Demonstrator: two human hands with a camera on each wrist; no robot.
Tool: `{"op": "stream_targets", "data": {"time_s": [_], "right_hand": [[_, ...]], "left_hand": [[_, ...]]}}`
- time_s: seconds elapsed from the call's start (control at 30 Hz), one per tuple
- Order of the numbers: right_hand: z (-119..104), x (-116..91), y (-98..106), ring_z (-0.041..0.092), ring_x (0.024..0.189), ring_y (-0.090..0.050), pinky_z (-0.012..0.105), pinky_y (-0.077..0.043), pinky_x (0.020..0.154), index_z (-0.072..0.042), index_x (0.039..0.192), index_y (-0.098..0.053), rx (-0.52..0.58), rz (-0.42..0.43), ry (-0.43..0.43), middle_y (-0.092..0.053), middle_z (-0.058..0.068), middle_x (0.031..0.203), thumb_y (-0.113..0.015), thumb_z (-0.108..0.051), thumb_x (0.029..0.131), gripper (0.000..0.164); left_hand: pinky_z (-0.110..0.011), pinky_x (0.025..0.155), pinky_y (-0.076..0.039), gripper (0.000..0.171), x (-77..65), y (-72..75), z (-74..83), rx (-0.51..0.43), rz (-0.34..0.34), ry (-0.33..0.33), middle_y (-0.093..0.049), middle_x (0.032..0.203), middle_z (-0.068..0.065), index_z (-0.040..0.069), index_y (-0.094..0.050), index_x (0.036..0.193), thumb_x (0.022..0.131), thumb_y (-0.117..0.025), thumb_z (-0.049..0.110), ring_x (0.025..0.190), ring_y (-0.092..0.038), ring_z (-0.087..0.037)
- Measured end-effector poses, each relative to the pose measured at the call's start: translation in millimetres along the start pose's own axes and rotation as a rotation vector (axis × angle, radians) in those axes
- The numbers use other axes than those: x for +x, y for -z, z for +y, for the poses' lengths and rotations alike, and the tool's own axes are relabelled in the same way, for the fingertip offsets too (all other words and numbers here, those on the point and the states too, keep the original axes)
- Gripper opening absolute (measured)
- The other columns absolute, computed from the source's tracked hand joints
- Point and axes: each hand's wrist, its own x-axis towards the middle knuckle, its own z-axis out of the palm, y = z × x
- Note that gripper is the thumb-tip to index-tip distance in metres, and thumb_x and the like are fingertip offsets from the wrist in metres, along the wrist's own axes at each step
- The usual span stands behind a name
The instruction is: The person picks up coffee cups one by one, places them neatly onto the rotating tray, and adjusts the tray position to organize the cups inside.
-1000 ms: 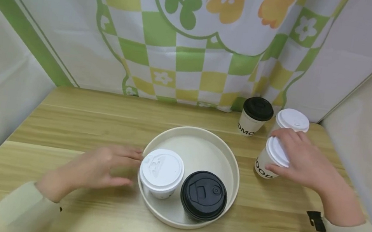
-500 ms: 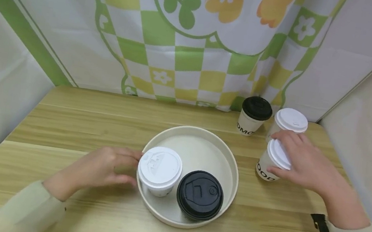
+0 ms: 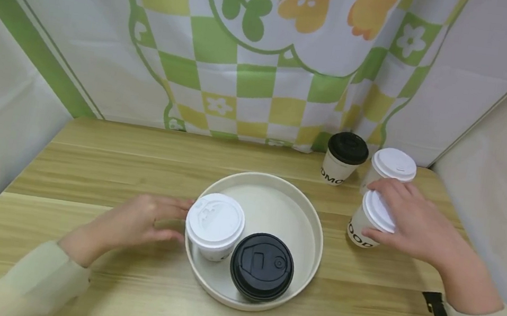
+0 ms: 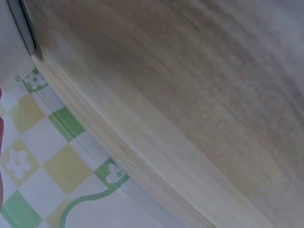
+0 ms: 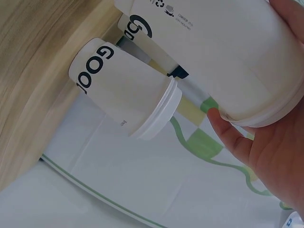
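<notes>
Beneath right fingers (image 3: 390, 190), white-lidded cup (image 3: 367, 221).

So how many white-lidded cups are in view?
3: one cup at left inside the tray, the gripped cup in the right hand, and the rear cup just behind it, partly hidden by the hand.

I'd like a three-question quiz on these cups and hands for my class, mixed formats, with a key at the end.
1. How many cups are in the round tray?
2. The right hand grips a held cup whose lid is: A) black; B) white; C) green.
3. True or false: every cup outside the tray has a white lid.

Key:
1. Two, a white-lidded cup and a black-lidded cup.
2. B.
3. False; the rear cup has a black lid.
</notes>
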Motion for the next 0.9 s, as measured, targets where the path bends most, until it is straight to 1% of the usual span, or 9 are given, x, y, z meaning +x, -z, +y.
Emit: {"op": "stream_targets", "data": {"time_s": [0.13, 0.23, 0.33, 0.47, 0.57, 0.63, 0.73, 0.9], "right_hand": [[0.3, -1.0, -0.7, 0.037, 0.112, -0.05, 0.061, -0.051, 0.089, -0.008, 0.13, -0.05, 0.004, 0.005, 0.0, -0.056, 0.016, 0.128, -0.086, -0.04, 0.071, 0.076], [0.8, -1.5, -1.4, 0.037, 0.112, -0.05, 0.061, -0.051, 0.089, -0.007, 0.13, -0.05, 0.004, 0.01, 0.004, -0.056, 0.016, 0.127, -0.086, -0.04, 0.071, 0.076], [1.0, -2.1, -2.0, 0.037, 0.112, -0.05, 0.061, -0.051, 0.087, -0.008, 0.13, -0.05, 0.0, 0.017, 0.007, -0.056, 0.015, 0.127, -0.086, -0.04, 0.071, 0.076], [1.2, -2.5, -2.2, 0.038, 0.112, -0.05, 0.063, -0.051, 0.086, -0.009, 0.13, -0.05, -0.005, 0.021, 0.008, -0.056, 0.015, 0.128, -0.086, -0.041, 0.071, 0.076], [1.1, -2.4, -2.0, 0.038, 0.112, -0.049, 0.063, -0.051, 0.086, -0.008, 0.13, -0.05, -0.007, 0.021, 0.012, -0.055, 0.016, 0.128, -0.086, -0.041, 0.071, 0.076], [0.8, -2.4, -1.8, 0.038, 0.112, -0.049, 0.063, -0.051, 0.086, -0.008, 0.13, -0.05, -0.006, 0.022, 0.014, -0.055, 0.016, 0.128, -0.085, -0.041, 0.071, 0.076], [0.0, -2.3, -1.5, 0.037, 0.112, -0.049, 0.062, -0.051, 0.087, -0.008, 0.13, -0.05, -0.005, 0.022, 0.015, -0.055, 0.016, 0.128, -0.085, -0.042, 0.071, 0.076], [-0.9, -2.3, -1.1, 0.037, 0.111, -0.05, 0.061, -0.051, 0.087, -0.007, 0.129, -0.05, -0.002, 0.026, 0.021, -0.056, 0.016, 0.127, -0.086, -0.041, 0.071, 0.076]], "left_hand": [[-0.043, 0.093, -0.059, 0.053, -2.9, 5.3, 6.5, 0.032, 0.026, -0.02, -0.068, 0.128, -0.013, 0.01, -0.072, 0.118, 0.073, -0.084, 0.034, 0.113, -0.069, -0.03], [-0.043, 0.093, -0.059, 0.051, -5.4, 9.3, 14.1, 0.045, 0.058, -0.038, -0.069, 0.126, -0.012, 0.01, -0.073, 0.116, 0.075, -0.083, 0.038, 0.112, -0.069, -0.029], [-0.038, 0.093, -0.059, 0.048, -7.7, 10.6, 22.5, 0.06, 0.095, -0.063, -0.071, 0.123, -0.011, 0.011, -0.074, 0.112, 0.076, -0.082, 0.042, 0.109, -0.07, -0.028], [-0.033, 0.09, -0.06, 0.045, -9.5, 6.9, 30.2, 0.086, 0.145, -0.107, -0.074, 0.116, -0.011, 0.011, -0.075, 0.106, 0.078, -0.081, 0.045, 0.103, -0.073, -0.026], [-0.033, 0.086, -0.062, 0.045, -10.0, 1.4, 32.0, 0.109, 0.167, -0.136, -0.075, 0.112, -0.011, 0.01, -0.075, 0.106, 0.078, -0.08, 0.045, 0.101, -0.073, -0.025], [-0.034, 0.085, -0.062, 0.044, -10.3, -2.0, 31.9, 0.117, 0.169, -0.144, -0.075, 0.112, -0.01, 0.01, -0.075, 0.106, 0.079, -0.08, 0.044, 0.1, -0.073, -0.024], [-0.033, 0.084, -0.062, 0.043, -10.6, -5.5, 31.3, 0.123, 0.173, -0.149, -0.075, 0.111, -0.008, 0.01, -0.075, 0.106, 0.079, -0.079, 0.043, 0.098, -0.074, -0.023], [-0.031, 0.081, -0.063, 0.039, -10.0, -6.8, 29.2, 0.11, 0.181, -0.15, -0.076, 0.109, -0.008, 0.012, -0.075, 0.106, 0.079, -0.08, 0.039, 0.095, -0.074, -0.022]]}}
